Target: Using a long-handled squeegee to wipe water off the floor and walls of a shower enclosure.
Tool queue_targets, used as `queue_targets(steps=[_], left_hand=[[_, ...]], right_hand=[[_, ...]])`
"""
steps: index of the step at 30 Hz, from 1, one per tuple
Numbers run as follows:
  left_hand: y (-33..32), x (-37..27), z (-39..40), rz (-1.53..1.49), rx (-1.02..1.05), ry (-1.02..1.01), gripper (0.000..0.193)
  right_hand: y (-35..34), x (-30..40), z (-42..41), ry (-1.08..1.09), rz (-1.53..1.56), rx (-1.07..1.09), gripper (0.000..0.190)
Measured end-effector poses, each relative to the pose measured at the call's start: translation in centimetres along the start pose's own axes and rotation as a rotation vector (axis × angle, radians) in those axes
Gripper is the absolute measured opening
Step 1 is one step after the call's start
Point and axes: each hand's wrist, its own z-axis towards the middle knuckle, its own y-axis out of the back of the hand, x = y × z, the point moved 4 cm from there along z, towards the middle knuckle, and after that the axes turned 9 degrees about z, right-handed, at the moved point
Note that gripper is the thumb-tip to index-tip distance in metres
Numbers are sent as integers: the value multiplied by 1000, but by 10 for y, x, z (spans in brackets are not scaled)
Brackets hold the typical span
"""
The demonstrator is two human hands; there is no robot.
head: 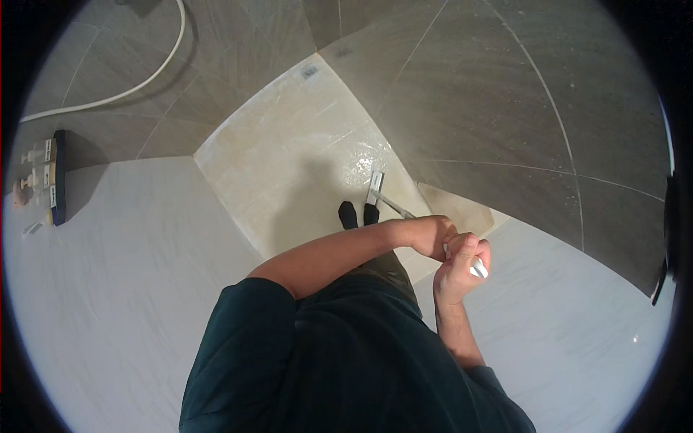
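Note:
Both my hands grip the pole of a long-handled floor scrubber. My left hand [436, 236] closes round the pole just below my right hand [463, 265], which wraps the white handle end [479, 269]. The grey pole [394, 205] slants down to a narrow, flat white head [376, 187] on the beige tiled floor [281, 151]. The head lies right by the toe of one black-socked foot [371, 214]; the other foot [347, 214] stands to its left. A wet, shiny patch [365, 159] shows just beyond the head.
Grey tiled walls [487, 108] meet at the far floor corner, near a small drain-like square [308, 71]. Pale wall panels [135, 260] flank me. A white hose [138, 87] hangs upper left; a dark shelf [60, 178] with pump bottles [35, 177] is at left.

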Motion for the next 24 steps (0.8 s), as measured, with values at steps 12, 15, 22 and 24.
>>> queue_targets(steps=[12, 15, 22, 24], left_hand=[[-3, -41, -28, 167, -494, -121, 28], [-1, -14, -8, -15, -326, 67, 21], [4, -9, -4, -131, -31, 128, 23], [5, -13, -13, -189, -66, 202, 29]], right_hand=[[10, 43, 44, -133, -153, 990, 20], [8, 14, 33, -90, 9, 979, 17], [6, 14, 3, -23, -64, 107, 24], [4, 18, 6, -84, 20, 211, 21]])
